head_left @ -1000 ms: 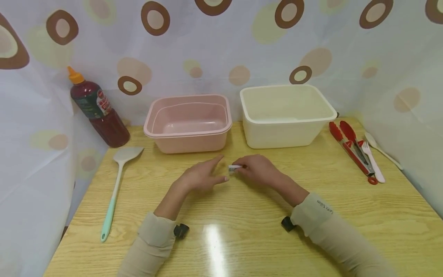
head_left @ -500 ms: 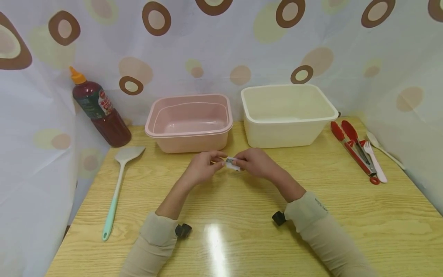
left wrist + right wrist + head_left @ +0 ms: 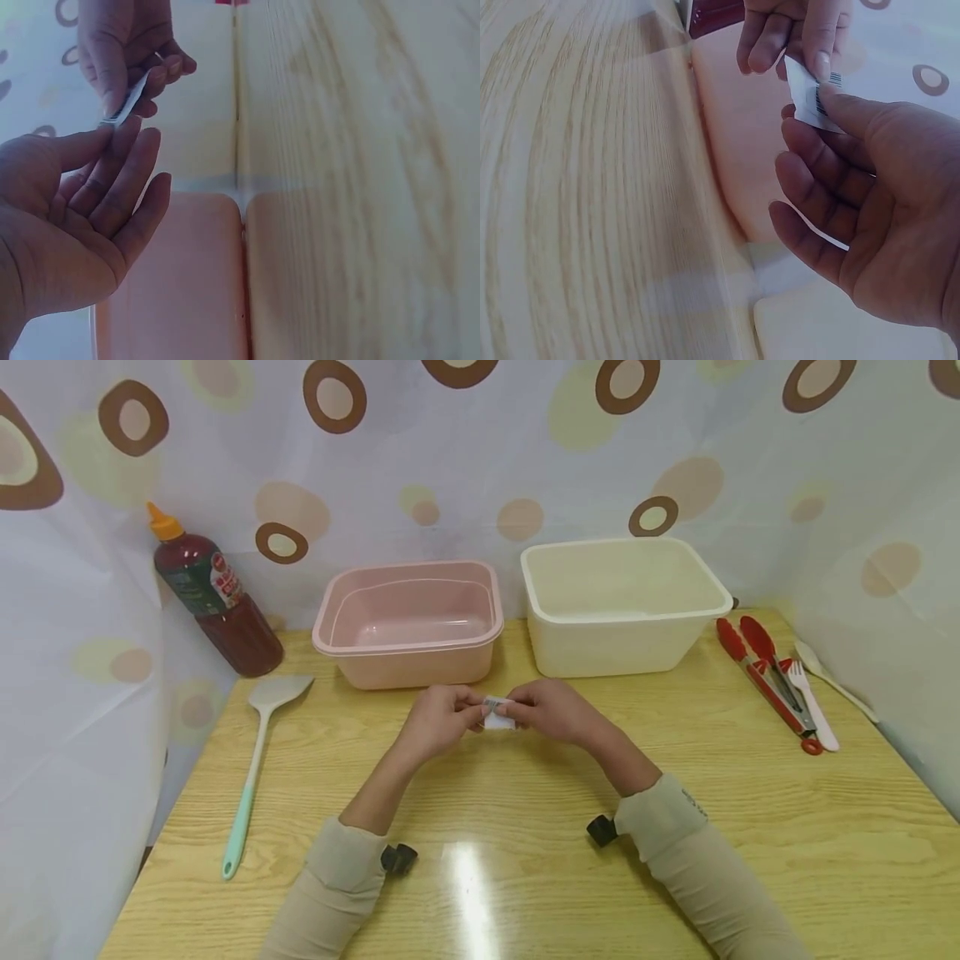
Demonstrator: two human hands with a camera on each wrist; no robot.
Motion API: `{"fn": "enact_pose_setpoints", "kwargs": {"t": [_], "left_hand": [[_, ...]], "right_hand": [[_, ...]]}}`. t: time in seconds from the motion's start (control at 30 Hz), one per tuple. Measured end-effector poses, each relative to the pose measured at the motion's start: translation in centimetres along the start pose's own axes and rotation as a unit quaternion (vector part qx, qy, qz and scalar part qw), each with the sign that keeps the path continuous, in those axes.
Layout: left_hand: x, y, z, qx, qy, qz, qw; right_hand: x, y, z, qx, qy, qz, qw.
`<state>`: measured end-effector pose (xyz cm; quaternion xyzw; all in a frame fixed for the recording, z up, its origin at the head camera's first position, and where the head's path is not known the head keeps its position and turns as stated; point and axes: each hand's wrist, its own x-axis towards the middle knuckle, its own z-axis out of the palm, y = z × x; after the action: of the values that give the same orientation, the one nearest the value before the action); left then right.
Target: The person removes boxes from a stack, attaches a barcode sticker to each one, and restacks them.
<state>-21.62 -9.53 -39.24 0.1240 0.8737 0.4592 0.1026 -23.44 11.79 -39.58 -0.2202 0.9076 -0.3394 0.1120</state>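
A small white packet (image 3: pixel 499 722) with a printed barcode is held between both hands, in front of the two basins. My left hand (image 3: pixel 442 720) pinches one side of it between thumb and index finger. On the opposite side, my right hand (image 3: pixel 553 713) pinches it with the thumb lying over the barcode. The right wrist view shows the packet (image 3: pixel 808 94) flat-faced, both thumbs close together at its barcode edge. Seen from the left wrist, the packet (image 3: pixel 129 105) appears nearly edge-on, and the other fingers of both hands are loosely curved beneath it.
Behind the hands stand a pink basin (image 3: pixel 420 670) and a cream basin (image 3: pixel 611 647). At left are a sauce bottle (image 3: pixel 213 589) with an orange cap and a spatula (image 3: pixel 255 760). Red-tipped tongs (image 3: pixel 772 685), a pale fork (image 3: pixel 813 710) and a pale spoon (image 3: pixel 832 681) lie at right.
My left hand has closed in from the left, from spread fingers to pinching the packet's other side. The packet has turned so its barcoded face shows.
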Motion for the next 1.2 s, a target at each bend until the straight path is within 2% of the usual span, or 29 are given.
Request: {"fn": "enact_pose_setpoints", "kwargs": {"t": [0.17,0.53,0.77,0.97,1.07,1.2], "left_hand": [[-0.14,-0.04,-0.06,0.001,0.013,-0.008,0.9999],[-0.11,-0.28,0.11,0.020,0.032,0.001,0.9993],[-0.18,-0.22,0.22,-0.025,0.018,0.001,0.9995],[-0.05,-0.44,0.35,-0.079,0.010,-0.020,0.9966],[0.01,-0.39,0.36,-0.088,0.006,-0.028,0.9957],[0.05,-0.27,0.34,-0.078,0.000,-0.034,0.9964]], "right_hand": [[-0.09,-0.22,-0.07,0.026,0.030,0.018,0.9991],[-0.34,-0.24,0.00,0.067,0.063,0.011,0.9957],[-0.23,-0.02,0.20,0.083,0.080,0.017,0.9932],[-0.28,-0.11,0.40,0.142,0.090,0.039,0.9850],[-0.25,-0.16,0.37,0.164,0.101,0.046,0.9802],[-0.19,-0.18,0.11,0.190,0.106,0.055,0.9745]]}}
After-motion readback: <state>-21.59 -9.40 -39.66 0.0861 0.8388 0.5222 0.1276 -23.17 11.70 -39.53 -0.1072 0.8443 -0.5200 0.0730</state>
